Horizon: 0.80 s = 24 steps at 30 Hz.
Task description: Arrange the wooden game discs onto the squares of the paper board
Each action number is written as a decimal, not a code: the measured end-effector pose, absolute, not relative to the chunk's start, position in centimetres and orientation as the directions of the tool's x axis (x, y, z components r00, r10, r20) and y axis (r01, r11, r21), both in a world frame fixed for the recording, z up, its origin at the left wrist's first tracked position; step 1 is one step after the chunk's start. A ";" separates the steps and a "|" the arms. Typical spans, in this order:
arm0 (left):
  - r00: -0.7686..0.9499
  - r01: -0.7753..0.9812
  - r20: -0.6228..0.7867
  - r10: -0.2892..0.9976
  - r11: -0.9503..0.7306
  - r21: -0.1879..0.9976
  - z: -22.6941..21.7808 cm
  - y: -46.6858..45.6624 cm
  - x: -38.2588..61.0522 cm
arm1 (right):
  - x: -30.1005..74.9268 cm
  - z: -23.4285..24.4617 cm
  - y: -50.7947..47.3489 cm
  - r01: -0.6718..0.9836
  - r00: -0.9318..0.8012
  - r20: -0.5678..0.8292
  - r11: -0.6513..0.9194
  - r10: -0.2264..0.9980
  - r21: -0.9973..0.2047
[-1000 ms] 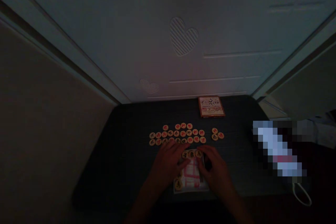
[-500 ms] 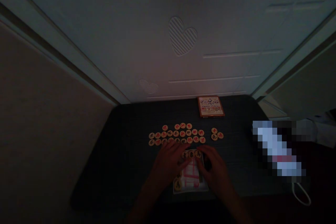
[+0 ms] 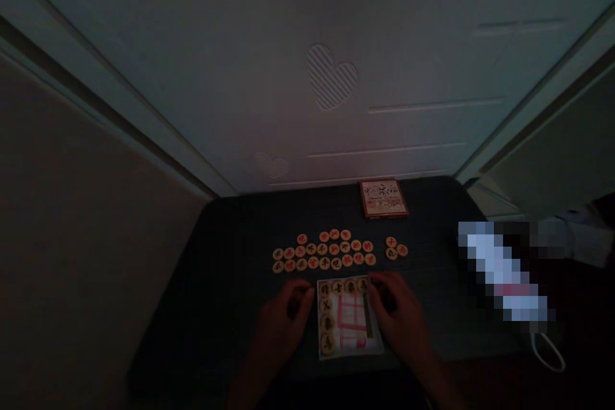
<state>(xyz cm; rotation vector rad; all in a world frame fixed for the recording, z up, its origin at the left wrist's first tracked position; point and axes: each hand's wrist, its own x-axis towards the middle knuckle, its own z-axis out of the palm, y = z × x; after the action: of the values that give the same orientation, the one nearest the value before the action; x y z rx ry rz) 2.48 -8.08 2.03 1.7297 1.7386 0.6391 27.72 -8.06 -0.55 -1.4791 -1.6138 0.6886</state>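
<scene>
A paper xiangqi board (image 3: 350, 320) with pink-red lines lies near the front of the dark table (image 3: 216, 282). Round wooden xiangqi pieces (image 3: 327, 305) with black characters line its top and left edges. My left hand (image 3: 283, 320) rests just left of the board, fingers curled beside that column. My right hand (image 3: 396, 311) lies at the board's right side, fingertips near its top right corner. Dim light hides whether either hand holds anything. Beyond the board, several red- and black-marked pieces (image 3: 321, 250) stand in rows, and a small group of pieces (image 3: 396, 247) lies apart to the right.
A red-bordered xiangqi box (image 3: 384, 198) lies at the table's far edge. A pixelated, blurred object (image 3: 502, 272) sits at the right, with a white cord (image 3: 548, 352) below it. A white door with embossed hearts (image 3: 331, 77) rises behind the table.
My hands have drawn apart. The left hand has moved left off the board, uncovering it and the pieces along its left edge. The right hand has shifted slightly right.
</scene>
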 end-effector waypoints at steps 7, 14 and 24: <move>0.082 0.794 -0.098 0.992 -0.006 0.608 1.7 -9.3 3.3 | 27.6 -0.7 -8.2 0.565 0.046 0.191 0.132 0.981 -0.815; 0.089 0.865 -0.098 0.991 -0.028 0.501 3.4 -9.9 5.7 | 27.3 -0.5 -8.2 0.580 0.067 0.200 0.125 0.977 -0.805; 0.106 0.918 -0.102 0.989 -0.058 0.391 3.5 -9.8 6.6 | 27.3 -0.9 -8.0 0.581 0.072 0.194 0.117 0.978 -0.806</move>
<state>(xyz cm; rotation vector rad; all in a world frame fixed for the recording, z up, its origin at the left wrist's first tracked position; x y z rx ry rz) 6.55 -9.84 3.52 2.0344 1.8665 0.2729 27.33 -8.04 -0.86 -1.5595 -1.6051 0.6352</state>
